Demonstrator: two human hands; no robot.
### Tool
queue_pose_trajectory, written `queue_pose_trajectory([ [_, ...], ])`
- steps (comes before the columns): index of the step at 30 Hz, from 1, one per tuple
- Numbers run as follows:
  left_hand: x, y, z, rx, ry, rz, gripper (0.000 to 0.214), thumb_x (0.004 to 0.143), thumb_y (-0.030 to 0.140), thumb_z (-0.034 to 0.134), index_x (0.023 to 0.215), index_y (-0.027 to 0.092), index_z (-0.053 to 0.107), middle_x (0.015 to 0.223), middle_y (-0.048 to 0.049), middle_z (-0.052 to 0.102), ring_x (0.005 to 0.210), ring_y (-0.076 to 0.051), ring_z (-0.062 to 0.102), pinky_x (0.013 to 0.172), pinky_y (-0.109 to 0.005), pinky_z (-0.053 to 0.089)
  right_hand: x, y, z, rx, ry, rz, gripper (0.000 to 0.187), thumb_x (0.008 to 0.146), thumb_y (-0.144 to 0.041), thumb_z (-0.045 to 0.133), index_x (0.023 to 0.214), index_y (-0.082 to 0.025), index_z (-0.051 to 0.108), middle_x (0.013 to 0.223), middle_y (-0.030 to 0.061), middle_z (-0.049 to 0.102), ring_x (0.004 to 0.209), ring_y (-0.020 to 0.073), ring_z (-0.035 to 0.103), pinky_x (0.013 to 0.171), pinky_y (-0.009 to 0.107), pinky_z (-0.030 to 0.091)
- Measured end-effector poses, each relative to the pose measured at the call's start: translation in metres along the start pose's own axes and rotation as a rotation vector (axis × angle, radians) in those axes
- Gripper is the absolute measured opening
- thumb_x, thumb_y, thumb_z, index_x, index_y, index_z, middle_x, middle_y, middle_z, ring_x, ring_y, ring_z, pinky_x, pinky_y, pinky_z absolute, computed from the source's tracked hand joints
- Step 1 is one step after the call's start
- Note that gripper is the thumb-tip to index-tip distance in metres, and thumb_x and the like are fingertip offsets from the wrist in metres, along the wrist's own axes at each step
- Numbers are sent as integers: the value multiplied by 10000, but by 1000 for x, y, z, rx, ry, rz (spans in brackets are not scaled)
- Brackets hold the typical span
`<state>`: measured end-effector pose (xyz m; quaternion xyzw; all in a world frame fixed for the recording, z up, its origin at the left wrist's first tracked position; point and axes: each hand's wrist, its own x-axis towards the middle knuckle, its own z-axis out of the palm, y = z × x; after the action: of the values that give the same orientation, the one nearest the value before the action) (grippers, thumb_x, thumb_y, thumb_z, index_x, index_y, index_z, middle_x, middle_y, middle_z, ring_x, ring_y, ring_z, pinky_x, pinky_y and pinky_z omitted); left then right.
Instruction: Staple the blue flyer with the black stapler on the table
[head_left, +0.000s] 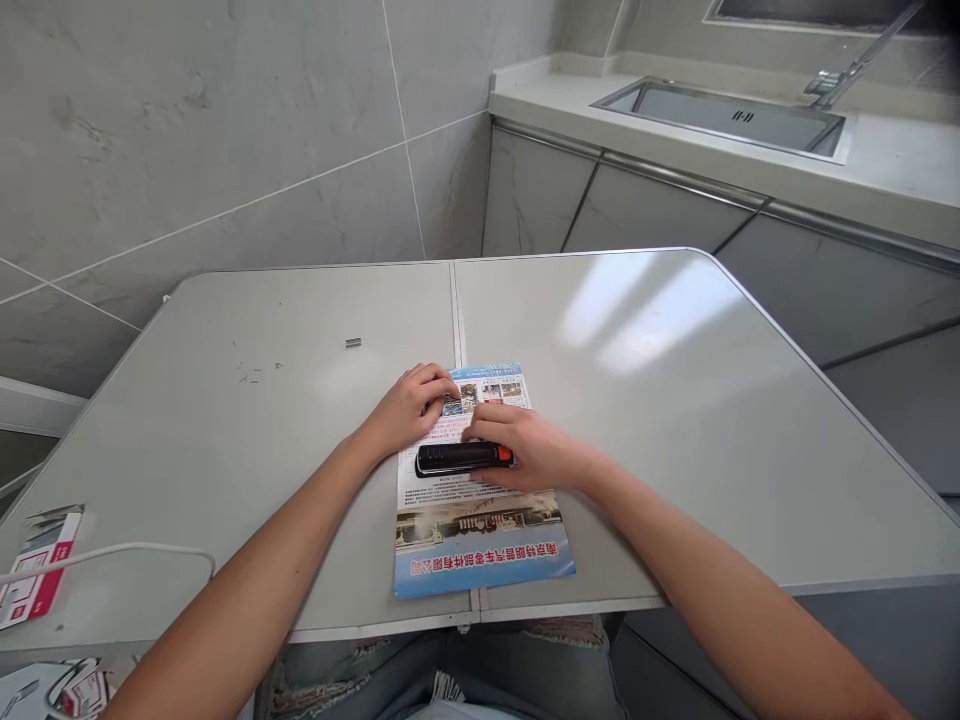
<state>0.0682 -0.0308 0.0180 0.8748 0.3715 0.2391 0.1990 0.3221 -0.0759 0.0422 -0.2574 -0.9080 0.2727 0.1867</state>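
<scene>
A black stapler [457, 458] with an orange patch at its right end lies across the middle of a printed leaflet [480, 575]. My right hand [529, 450] is closed around the stapler's right end, with fingers on its far side and the thumb on the near side. At the leaflet's upper left edge, my left hand [411, 408] has bent fingers lying over the paper, holding it against the table. The leaflet shows pictures, small text and a blue band with red characters, upside down to me. What lies under the stapler is hidden.
The light table [637, 440] has a seam down its middle. Two short staple strips [353, 343] and several loose staples [259, 376] lie at the back left. A red-and-white packet [45, 570] and a white cable [135, 548] are at the left edge. A sink [735, 118] stands beyond.
</scene>
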Motion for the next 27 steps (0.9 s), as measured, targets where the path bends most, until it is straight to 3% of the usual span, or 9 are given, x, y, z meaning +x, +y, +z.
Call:
queue_pose_trajectory([
  [3, -1, 0, 1, 14, 12, 14, 269, 974, 100, 501, 1075, 223, 717, 1169, -67, 682, 1070, -221, 619, 974, -423, 521, -1, 1, 1, -68, 6, -40, 130, 935, -326, 663, 969, -200, 666, 930, 51, 643, 794, 190, 559, 755, 328, 451],
  [7, -1, -3, 3, 16, 20, 13, 294, 1000, 149, 514, 1217, 229, 696, 1335, -83, 661, 1237, -237, 607, 1090, -463, 504, -4, 7, -8, -108, 71, -70, 141, 941, -345, 652, 947, -206, 679, 884, 45, 652, 758, 187, 544, 773, 349, 438],
  [11, -2, -7, 6, 14, -16, 15, 341, 1013, 160, 493, 1287, 240, 679, 1455, -73, 633, 1401, -254, 546, 1223, -544, 403, -7, 15, -21, 9, 326, 22, 157, 940, -345, 682, 1017, -211, 701, 926, 62, 661, 820, 205, 599, 756, 353, 473],
  [14, -2, -9, 8, 24, -18, 9, 332, 1029, 175, 479, 1274, 245, 693, 1438, -66, 656, 1432, -252, 530, 1265, -586, 335, -9, 17, -27, 94, 542, 147, 186, 932, -402, 702, 965, -218, 699, 871, 37, 608, 746, 186, 572, 680, 341, 475],
  [20, -3, -8, 8, 13, -7, -28, 325, 1051, 225, 482, 1308, 265, 678, 1469, -58, 637, 1428, -237, 538, 1275, -581, 320, -8, 20, -27, 71, 774, 298, 147, 911, -360, 716, 872, -225, 671, 817, -2, 537, 652, 146, 478, 614, 326, 410],
  [23, -3, -7, 7, 1, 9, -31, 312, 1056, 235, 473, 1287, 256, 682, 1445, -61, 653, 1423, -227, 542, 1275, -572, 327, -7, 22, -26, 78, 770, 307, 158, 911, -357, 715, 850, -222, 662, 800, -7, 520, 660, 147, 476, 617, 324, 395],
  [27, -2, -8, 6, -10, 2, -24, 325, 1052, 221, 447, 1264, 236, 694, 1449, -74, 648, 1427, -227, 537, 1277, -559, 334, -7, 23, -25, 142, 613, 216, 177, 925, -388, 712, 906, -215, 682, 828, 5, 545, 686, 155, 497, 634, 320, 408],
])
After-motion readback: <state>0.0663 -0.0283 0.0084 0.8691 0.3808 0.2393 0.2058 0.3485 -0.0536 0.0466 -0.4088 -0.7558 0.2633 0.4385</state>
